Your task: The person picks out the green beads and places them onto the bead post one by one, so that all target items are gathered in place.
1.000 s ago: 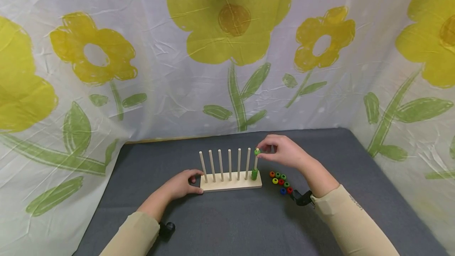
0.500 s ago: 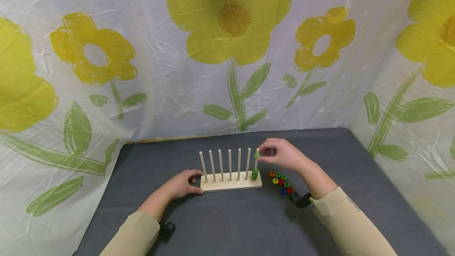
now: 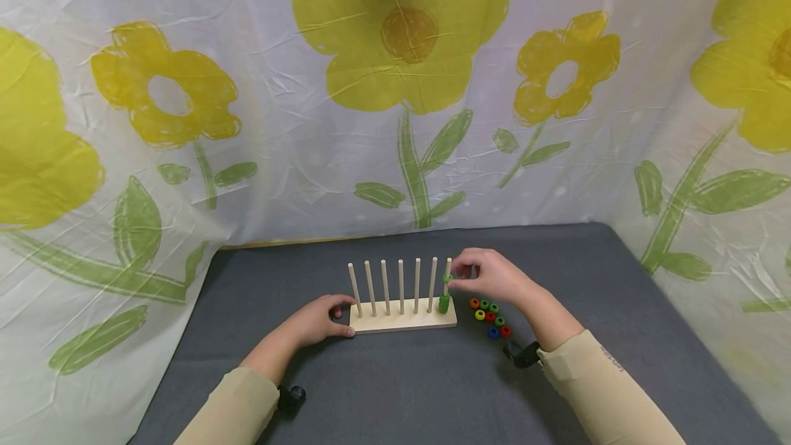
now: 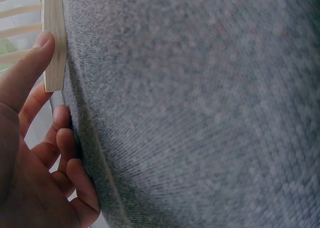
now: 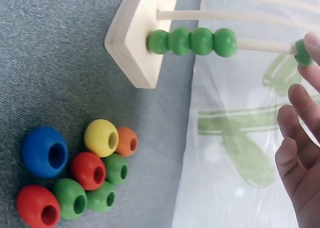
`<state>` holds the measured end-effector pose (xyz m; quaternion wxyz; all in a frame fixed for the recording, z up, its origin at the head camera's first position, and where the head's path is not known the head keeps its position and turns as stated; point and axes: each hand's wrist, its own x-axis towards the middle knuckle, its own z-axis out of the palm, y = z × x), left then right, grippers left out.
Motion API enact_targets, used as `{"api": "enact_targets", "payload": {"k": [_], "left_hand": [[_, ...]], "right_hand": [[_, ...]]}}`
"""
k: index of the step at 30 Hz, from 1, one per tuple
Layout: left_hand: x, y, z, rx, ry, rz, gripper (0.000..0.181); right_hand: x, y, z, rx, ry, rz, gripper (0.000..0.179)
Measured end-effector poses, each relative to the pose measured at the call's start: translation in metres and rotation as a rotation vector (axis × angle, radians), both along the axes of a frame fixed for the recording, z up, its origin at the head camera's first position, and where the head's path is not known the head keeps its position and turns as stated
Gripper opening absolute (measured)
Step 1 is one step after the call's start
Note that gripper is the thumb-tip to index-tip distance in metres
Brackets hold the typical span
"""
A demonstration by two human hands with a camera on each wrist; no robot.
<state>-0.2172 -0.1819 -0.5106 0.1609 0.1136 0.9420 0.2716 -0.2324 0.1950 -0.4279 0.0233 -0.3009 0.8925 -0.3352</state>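
A pale wooden peg stand [image 3: 403, 322] with several upright pegs sits on the dark grey cloth. My left hand [image 3: 316, 321] grips its left end; in the left wrist view the thumb [image 4: 44, 47] lies on the base's edge and a finger is behind. On the rightmost peg [image 5: 265, 46], several green beads [image 5: 202, 41] are stacked against the base. Higher on that same peg is another green bead [image 5: 303, 53], which my right hand [image 3: 492, 275] pinches between thumb and finger. A gap of bare peg separates it from the stack.
Loose beads lie on the cloth right of the stand: a blue bead [image 5: 45, 152], a yellow bead [image 5: 101, 138], an orange bead [image 5: 126, 141], two red and several green ones. A flower-printed curtain [image 3: 278, 156] hangs behind the table [image 3: 383, 390].
My right hand has moved down along the rightmost peg, and the pinched green bead has slid lower with it, from near the peg's tip. The left hand keeps its grip.
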Motion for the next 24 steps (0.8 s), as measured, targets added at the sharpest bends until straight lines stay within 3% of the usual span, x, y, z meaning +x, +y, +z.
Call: {"api": "enact_targets", "payload": {"k": [9, 24], "left_hand": [[0.000, 0.000, 0.000, -0.001, -0.005, 0.002, 0.061], [0.002, 0.001, 0.004, -0.008, 0.000, -0.002, 0.061]], "right_hand": [[-0.004, -0.001, -0.011, 0.028, 0.013, 0.026, 0.013], [-0.007, -0.002, -0.031, 0.068, -0.038, 0.028, 0.013]]}}
